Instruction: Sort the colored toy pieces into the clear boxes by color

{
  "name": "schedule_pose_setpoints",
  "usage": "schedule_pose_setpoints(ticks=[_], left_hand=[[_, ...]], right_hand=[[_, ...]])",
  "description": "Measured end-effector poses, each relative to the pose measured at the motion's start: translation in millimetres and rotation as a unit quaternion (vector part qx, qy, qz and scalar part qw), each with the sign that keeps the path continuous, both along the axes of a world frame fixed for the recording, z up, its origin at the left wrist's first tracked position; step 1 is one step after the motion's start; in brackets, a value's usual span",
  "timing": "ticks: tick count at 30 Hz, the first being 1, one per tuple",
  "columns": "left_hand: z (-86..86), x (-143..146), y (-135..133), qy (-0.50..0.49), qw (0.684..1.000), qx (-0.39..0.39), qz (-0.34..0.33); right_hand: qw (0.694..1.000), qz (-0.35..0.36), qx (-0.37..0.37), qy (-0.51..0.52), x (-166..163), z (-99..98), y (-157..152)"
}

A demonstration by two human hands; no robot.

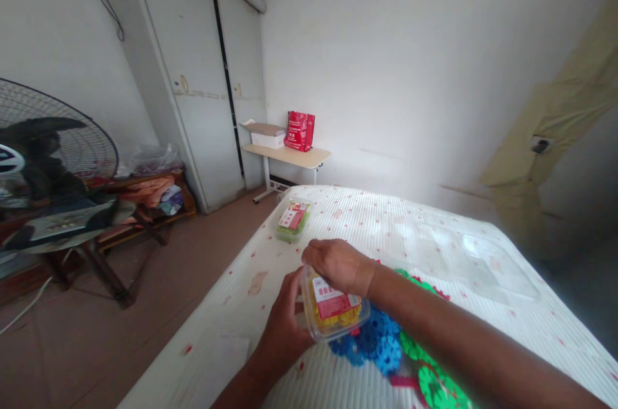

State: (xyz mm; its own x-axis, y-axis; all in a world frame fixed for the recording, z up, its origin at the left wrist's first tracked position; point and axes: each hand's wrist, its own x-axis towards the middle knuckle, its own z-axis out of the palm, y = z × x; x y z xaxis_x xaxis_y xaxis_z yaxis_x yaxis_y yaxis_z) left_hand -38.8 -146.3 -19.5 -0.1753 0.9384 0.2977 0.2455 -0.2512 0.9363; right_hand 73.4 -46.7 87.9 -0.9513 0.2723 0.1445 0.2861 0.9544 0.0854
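A clear plastic tub with yellow pieces inside and a red-and-white label on its lid is tilted toward me over the table. My left hand wraps round its left side. My right hand is closed at the tub's far upper-left corner; its fingertips are hidden, so I cannot tell how they grip the lid. Blue flower-shaped plastic pieces lie just beyond and below the tub. Green flower-shaped pieces are partly covered by my right forearm.
A similar tub with green contents stands at the table's far left edge. Clear plastic trays or lids lie on the right. Beyond the white table cover are a small table with a red bag, and a fan at left.
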Motion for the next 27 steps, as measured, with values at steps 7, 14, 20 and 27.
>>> schedule_pose_setpoints(ticks=[7, 14, 20, 27], left_hand=[[-4.5, -1, 1, -0.029, 0.999, -0.025, -0.017], [-21.7, -1, 7, -0.054, 0.997, -0.054, -0.021], [-27.8, 5, 12, -0.080, 0.994, -0.066, -0.020], [-38.4, -1, 15, -0.027, 0.997, -0.073, 0.010]], right_hand=[[0.999, -0.013, 0.014, 0.027, 8, -13.5, -1], [0.996, -0.075, -0.010, 0.036, 24, -9.0, 12], [0.962, -0.096, -0.213, 0.141, 30, -2.6, 13], [0.870, -0.120, -0.376, 0.296, 66, 18.7, 15]])
